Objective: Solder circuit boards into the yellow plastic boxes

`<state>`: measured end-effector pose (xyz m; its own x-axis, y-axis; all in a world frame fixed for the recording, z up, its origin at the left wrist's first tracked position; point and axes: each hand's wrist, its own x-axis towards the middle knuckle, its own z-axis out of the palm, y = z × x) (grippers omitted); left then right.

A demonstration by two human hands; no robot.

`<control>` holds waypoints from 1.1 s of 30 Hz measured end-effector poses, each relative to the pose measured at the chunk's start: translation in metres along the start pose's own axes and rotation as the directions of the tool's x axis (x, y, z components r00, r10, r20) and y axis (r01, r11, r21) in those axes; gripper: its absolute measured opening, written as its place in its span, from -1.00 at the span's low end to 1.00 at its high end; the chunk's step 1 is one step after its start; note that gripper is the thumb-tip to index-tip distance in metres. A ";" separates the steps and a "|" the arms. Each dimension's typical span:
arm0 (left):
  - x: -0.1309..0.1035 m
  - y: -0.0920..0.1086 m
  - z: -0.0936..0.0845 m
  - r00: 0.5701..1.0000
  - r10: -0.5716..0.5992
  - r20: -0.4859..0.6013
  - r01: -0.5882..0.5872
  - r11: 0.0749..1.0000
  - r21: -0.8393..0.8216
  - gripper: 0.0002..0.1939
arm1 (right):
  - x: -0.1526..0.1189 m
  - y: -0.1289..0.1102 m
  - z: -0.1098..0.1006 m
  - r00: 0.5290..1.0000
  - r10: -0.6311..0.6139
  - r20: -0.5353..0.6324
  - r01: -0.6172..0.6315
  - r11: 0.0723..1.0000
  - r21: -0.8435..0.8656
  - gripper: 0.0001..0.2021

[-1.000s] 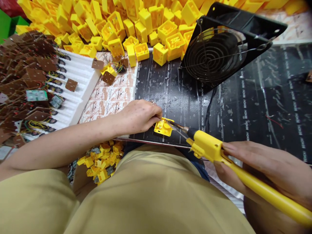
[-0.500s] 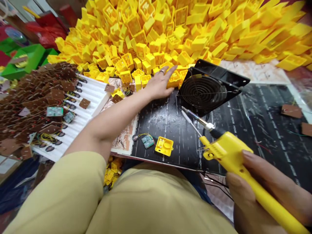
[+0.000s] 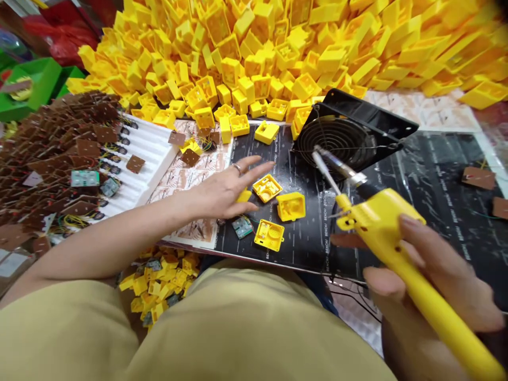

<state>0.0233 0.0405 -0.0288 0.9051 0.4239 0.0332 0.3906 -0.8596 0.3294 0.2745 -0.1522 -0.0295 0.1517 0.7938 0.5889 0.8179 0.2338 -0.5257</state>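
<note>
My left hand is low over the black mat, its fingers stretched out and apart. A yellow plastic casing shows partly under it, between thumb and fingers. Just right of the fingertips lie two more open casings, one beside the other. Nearer me sit a green circuit board and a casing with round recesses; a thin wire shows at the board. My right hand is wrapped round a yellow soldering gun, its tip in front of the black fan.
A big heap of yellow casings covers the back. The black fan stands tilted at mid-table. Brown circuit boards are piled at left beside a white ribbed tray. More casings lie below the table edge. Brown boards lie far right.
My left hand has come back from the heap toward me, and several casings now lie on the mat near it. The soldering gun has shifted slightly up and right in view.
</note>
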 end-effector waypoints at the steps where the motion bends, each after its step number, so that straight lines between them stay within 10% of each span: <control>1: -0.005 -0.003 0.001 0.999 -0.022 -0.023 0.022 0.999 -0.026 -0.12 | 0.008 0.001 0.002 0.984 -0.152 0.091 0.151 0.988 0.013 -0.52; 6: -0.026 -0.015 0.002 0.992 -0.123 -0.013 0.122 0.992 -0.031 -0.09 | 0.041 0.002 0.022 0.897 -0.366 0.247 0.400 0.911 -0.104 -0.80; 10: -0.023 -0.002 -0.003 0.966 -0.244 0.088 0.238 0.969 0.069 -0.45 | 0.055 0.000 0.050 0.871 -0.404 0.279 0.472 0.846 -0.249 -0.68; 14: -0.011 0.009 -0.019 0.926 -0.344 0.154 0.291 0.913 0.287 -0.36 | 0.069 0.002 0.084 0.846 -0.356 0.397 0.476 0.841 -0.258 -0.58; 19: -0.019 -0.012 -0.036 0.941 -0.142 0.308 0.080 0.975 0.207 -0.46 | 0.083 0.018 0.088 0.720 -0.423 0.551 0.527 0.849 -0.037 -0.71; 22: -0.029 -0.020 -0.034 0.970 -0.095 0.225 0.063 0.987 0.145 -0.44 | 0.087 0.022 0.073 0.650 -0.485 0.585 0.512 0.849 0.135 -0.67; 28: -0.025 -0.003 -0.015 0.957 -0.280 0.076 0.267 0.952 0.146 -0.36 | 0.076 0.009 0.082 0.818 -0.374 0.437 0.447 0.892 -0.073 -0.60; 33: -0.018 0.009 -0.004 0.979 -0.173 0.108 0.170 0.985 0.037 -0.52 | 0.072 0.013 0.089 0.772 -0.428 0.470 0.499 0.866 -0.031 -0.74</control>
<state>0.0097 0.0262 -0.0231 0.8364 0.5332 -0.1269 0.5450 -0.7849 0.2948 0.2464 -0.0422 -0.0492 -0.4938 0.7764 0.3916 0.8010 0.5814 -0.1428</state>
